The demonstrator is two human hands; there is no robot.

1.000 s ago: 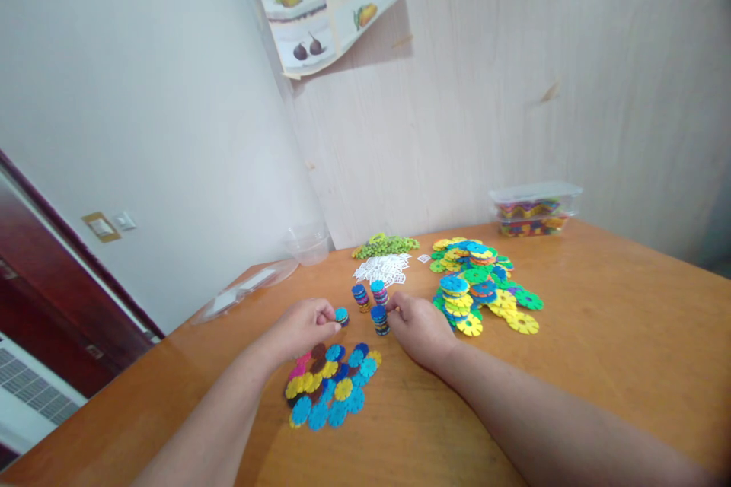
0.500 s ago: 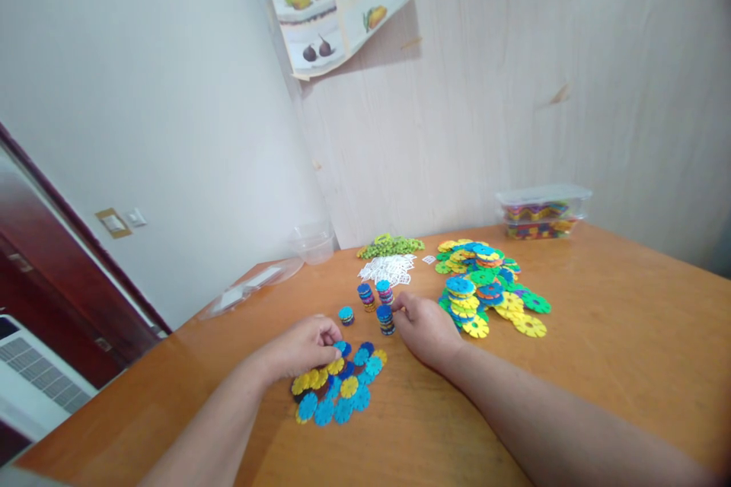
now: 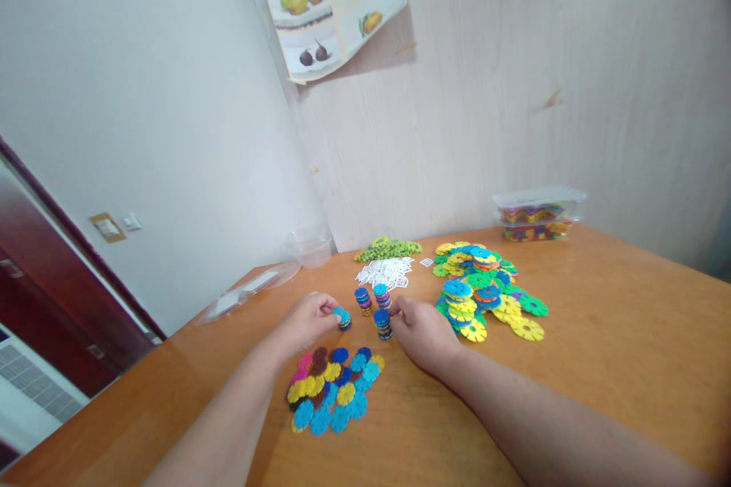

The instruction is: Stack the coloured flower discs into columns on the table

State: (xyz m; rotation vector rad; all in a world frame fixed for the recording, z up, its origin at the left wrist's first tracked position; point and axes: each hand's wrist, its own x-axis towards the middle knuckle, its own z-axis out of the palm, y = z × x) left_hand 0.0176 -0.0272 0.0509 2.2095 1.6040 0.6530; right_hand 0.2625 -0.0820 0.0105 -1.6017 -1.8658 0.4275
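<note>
Left hand (image 3: 308, 322) lifts from lower-centre pile (image 3: 331, 393), pinching a seemingly light, stiff disc (image 3: 341, 312) by its rim; right hand (image 3: 421, 332) pinches neighbouring stack (image 3: 382, 326).

Head view, orange wooden table (image 3: 599, 335).
- L hand (image 3: 308, 321): thumb + forefinger pinch the short stack (image 3: 343, 317) of small discs at its top.
- R hand (image 3: 421, 332): fingers curled, tips against the near stack (image 3: 382, 323); grip unclear.
- Two more stacks (image 3: 371, 297) just behind, side by side.
- Loose small discs (image 3: 334, 389) lie flat between the forearms, mostly blue/yellow.
- Big discs (image 3: 485, 289) heaped to the R.
- White pieces (image 3: 384, 272), green pieces (image 3: 388, 248) further back.
- Clear tub (image 3: 310, 246) + clear lid (image 3: 245, 289) at L edge.
- Lidded box (image 3: 540, 213) by the wall, fruit poster (image 3: 334, 7) above.
</note>
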